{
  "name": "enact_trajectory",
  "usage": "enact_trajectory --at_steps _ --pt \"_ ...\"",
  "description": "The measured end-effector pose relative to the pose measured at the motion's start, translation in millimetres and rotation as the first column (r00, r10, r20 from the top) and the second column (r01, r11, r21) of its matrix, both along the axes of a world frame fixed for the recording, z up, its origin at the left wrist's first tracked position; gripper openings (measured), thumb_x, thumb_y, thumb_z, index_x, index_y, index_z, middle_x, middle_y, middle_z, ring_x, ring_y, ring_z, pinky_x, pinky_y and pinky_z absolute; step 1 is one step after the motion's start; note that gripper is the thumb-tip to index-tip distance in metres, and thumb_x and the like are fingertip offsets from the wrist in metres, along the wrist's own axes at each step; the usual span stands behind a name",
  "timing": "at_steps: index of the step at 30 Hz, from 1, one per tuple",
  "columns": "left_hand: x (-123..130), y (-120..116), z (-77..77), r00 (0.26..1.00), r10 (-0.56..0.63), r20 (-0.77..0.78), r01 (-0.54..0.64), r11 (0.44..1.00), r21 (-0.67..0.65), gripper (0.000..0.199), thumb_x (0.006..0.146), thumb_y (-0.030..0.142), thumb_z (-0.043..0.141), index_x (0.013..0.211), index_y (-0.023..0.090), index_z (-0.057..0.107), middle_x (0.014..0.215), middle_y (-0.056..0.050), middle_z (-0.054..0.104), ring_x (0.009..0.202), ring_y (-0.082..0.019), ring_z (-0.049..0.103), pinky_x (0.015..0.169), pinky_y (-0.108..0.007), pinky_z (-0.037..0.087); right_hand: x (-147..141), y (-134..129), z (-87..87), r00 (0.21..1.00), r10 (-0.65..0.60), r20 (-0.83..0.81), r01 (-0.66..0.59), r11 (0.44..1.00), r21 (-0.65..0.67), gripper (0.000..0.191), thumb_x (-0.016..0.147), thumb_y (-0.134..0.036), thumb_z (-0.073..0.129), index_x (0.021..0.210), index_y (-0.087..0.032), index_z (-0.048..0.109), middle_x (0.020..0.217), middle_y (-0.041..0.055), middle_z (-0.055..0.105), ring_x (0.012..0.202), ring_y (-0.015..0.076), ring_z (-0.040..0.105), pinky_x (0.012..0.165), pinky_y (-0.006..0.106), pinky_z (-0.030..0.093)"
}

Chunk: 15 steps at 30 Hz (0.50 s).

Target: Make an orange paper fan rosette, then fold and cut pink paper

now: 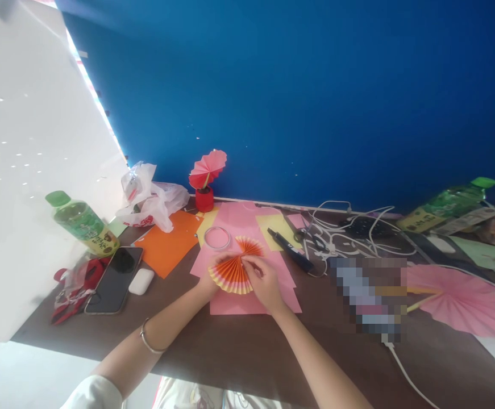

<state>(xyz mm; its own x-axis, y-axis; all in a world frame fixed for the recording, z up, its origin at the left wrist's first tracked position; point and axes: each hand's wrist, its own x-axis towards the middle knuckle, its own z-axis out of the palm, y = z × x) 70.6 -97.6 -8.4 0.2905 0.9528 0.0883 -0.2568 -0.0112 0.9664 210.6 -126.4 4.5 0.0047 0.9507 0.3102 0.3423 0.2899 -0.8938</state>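
Between my hands is a pleated paper fan (pixel 233 274), orange with a yellow and pink edge, pinched in at its middle. My left hand (pixel 211 282) holds it from behind on the left, its fingers mostly hidden by the pleats. My right hand (pixel 263 279) pinches the fan at its gathered centre, with thumb and forefinger together. Under the hands lie overlapping pink paper sheets (pixel 256 305). Just beyond the fan, a roll of clear tape (pixel 217 228) rests flat on the pink paper. A black pen-like tool (pixel 290 250) lies to the right across a yellow sheet (pixel 268 224).
An orange sheet (pixel 171 243), a phone (pixel 115 279), a white earbud case (pixel 141 282) and a green bottle (pixel 83 224) are on the left. A pink paper flower (pixel 208 169) stands in a red pot (pixel 204 200) by the blue wall. Tangled white cables (pixel 332 238) and a pink fan (pixel 464 301) lie right.
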Motion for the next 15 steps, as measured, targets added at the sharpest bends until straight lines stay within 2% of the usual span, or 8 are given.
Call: enact_trajectory --at_steps 5,8,10,15 --pt "1 2 -5.5 0.99 -0.075 0.117 0.087 0.991 -0.103 0.023 0.078 0.02 0.048 0.089 0.014 0.067 0.085 -0.01 0.069 0.094 -0.027 0.062 0.081 -0.04 0.05 1 -3 2.6 0.998 0.017 0.063 -0.02 0.999 0.039 0.021 0.084 -0.029 0.047 0.093 -0.022 0.064 0.092 0.0065 0.067 0.086 0.0196 0.062 0.077 0.033 0.051" --pt "0 2 -9.5 0.983 -0.086 0.16 0.106 0.987 -0.12 0.022 0.078 0.023 0.05 0.088 0.013 0.066 0.087 -0.009 0.068 0.093 -0.027 0.062 0.08 -0.04 0.05 1 -4 4.7 0.995 0.018 0.096 -0.024 0.998 0.066 0.021 0.084 -0.028 0.046 0.094 -0.022 0.063 0.092 0.0063 0.067 0.087 0.0194 0.062 0.079 0.033 0.05" --pt "0 2 -12.5 0.986 -0.078 0.146 0.094 0.99 -0.106 0.021 0.078 0.024 0.051 0.087 0.013 0.066 0.088 -0.009 0.068 0.092 -0.026 0.062 0.08 -0.039 0.051 0 -3 5.5 0.993 0.013 0.119 -0.023 0.996 0.085 0.021 0.085 -0.026 0.045 0.093 -0.021 0.063 0.092 0.0066 0.068 0.087 0.0194 0.063 0.08 0.033 0.05" --pt "-1 2 -21.9 1.0 -0.027 0.004 0.027 0.998 -0.053 0.017 0.077 0.027 0.055 0.081 0.014 0.065 0.081 -0.006 0.067 0.084 -0.024 0.062 0.077 -0.038 0.051 1 -2 1.3 0.986 -0.008 0.167 -0.008 0.995 0.095 0.022 0.084 -0.026 0.044 0.093 -0.022 0.063 0.09 0.006 0.068 0.086 0.0207 0.063 0.078 0.035 0.05"
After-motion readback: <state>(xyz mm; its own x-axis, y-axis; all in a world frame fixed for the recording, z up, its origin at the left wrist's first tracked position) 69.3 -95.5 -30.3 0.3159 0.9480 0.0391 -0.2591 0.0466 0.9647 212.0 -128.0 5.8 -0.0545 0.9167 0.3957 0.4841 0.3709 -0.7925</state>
